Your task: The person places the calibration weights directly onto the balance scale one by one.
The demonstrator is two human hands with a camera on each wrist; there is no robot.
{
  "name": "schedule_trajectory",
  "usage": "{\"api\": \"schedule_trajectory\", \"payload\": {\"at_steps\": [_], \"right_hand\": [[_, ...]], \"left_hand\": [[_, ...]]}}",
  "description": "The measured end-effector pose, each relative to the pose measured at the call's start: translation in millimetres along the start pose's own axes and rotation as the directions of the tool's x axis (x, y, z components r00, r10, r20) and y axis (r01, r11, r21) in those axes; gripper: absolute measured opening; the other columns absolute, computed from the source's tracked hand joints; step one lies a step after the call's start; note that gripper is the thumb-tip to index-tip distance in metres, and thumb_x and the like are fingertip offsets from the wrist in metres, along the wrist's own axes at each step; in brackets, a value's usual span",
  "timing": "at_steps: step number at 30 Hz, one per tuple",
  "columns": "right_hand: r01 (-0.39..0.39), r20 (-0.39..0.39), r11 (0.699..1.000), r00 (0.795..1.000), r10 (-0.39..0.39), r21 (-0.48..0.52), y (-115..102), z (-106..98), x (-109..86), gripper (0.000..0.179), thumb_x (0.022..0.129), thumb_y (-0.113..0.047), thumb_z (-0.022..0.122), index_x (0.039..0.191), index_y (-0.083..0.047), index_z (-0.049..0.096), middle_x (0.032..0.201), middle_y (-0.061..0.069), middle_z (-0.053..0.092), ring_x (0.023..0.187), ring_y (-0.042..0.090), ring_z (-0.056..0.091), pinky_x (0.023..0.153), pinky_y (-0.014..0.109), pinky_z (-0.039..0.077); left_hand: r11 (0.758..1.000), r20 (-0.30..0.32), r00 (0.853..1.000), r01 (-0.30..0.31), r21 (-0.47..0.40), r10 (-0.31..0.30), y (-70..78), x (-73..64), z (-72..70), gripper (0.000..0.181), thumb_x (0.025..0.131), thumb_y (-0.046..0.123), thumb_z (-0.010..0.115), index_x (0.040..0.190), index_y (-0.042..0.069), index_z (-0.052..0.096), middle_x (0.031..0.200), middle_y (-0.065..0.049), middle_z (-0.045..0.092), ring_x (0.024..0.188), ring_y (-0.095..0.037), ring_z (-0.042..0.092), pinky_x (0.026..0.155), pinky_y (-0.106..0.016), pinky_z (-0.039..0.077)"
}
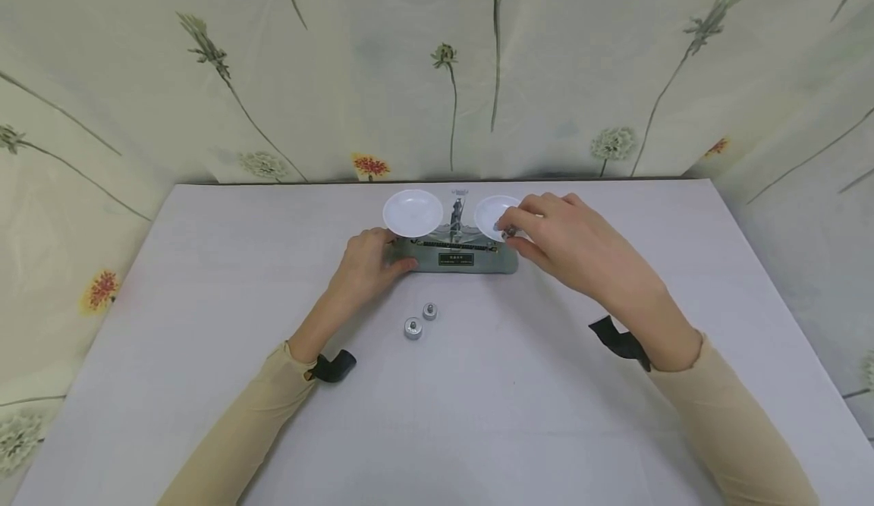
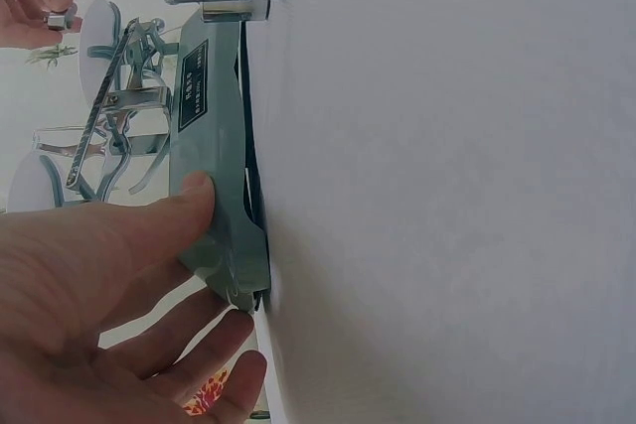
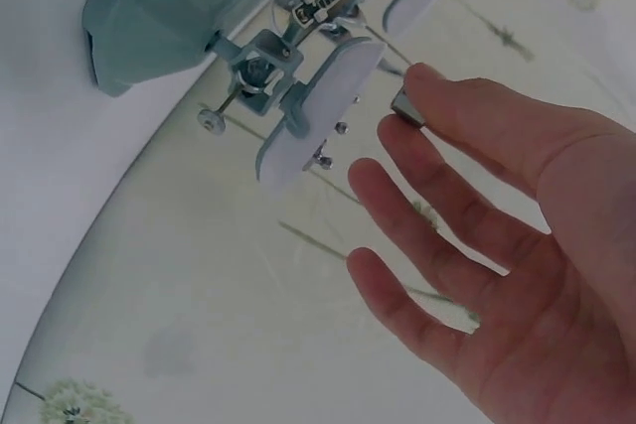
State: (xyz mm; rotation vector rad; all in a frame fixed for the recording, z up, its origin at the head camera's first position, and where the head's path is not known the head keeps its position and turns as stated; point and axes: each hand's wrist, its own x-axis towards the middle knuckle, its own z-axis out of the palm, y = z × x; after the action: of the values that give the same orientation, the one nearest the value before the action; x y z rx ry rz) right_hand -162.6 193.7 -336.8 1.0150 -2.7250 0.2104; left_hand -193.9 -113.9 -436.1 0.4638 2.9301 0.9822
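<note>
A balance scale [image 1: 478,263] with a grey-green base stands near the table's far edge. It carries a white left pan [image 1: 413,213] and a white right pan [image 1: 488,215]. My left hand [image 1: 367,265] grips the base's left end, thumb on the front and fingers behind, as the left wrist view shows. Over the right pan, my right hand [image 1: 570,244] pinches a small metal weight [image 3: 405,107] between thumb and index finger. In the right wrist view, small metal knobs [image 3: 341,128] show at the right pan's upper side; what they belong to is partly hidden.
Two silver weights, a larger one [image 1: 413,328] and a smaller one [image 1: 429,311], stand on the white table [image 1: 478,415] in front of the scale. A floral cloth [image 1: 396,73] hangs behind the far edge. Black straps [image 1: 333,367] hang at both wrists.
</note>
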Motion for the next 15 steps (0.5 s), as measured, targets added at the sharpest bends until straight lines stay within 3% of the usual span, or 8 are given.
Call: {"api": "schedule_trajectory", "payload": {"at_steps": [9,15], "right_hand": [[0.001,-0.008,1.000,1.000,-0.001,0.009,2.4,4.6,4.1,0.019,0.096,-0.012,0.081,0.114,-0.014,0.075,0.103,0.004,0.075,0.091,0.025,0.068,0.080,0.043,0.050],[-0.028,0.018,1.000,0.999,0.029,-0.006,2.9,5.8,6.8,0.017,0.098,-0.013,0.080,0.114,-0.015,0.075,0.103,0.004,0.075,0.094,0.026,0.068,0.085,0.046,0.053]], "left_hand": [[1.000,-0.004,1.000,-0.006,-0.009,0.006,-2.1,0.1,0.8,0.051,0.091,0.025,0.088,0.131,-0.002,0.072,0.127,-0.022,0.078,0.126,-0.039,0.071,0.110,-0.053,0.057],[1.000,-0.008,1.000,-0.009,-0.008,0.009,-2.6,1.0,1.1,0.050,0.092,0.025,0.087,0.130,-0.002,0.072,0.127,-0.022,0.078,0.125,-0.039,0.071,0.110,-0.053,0.057]]}}
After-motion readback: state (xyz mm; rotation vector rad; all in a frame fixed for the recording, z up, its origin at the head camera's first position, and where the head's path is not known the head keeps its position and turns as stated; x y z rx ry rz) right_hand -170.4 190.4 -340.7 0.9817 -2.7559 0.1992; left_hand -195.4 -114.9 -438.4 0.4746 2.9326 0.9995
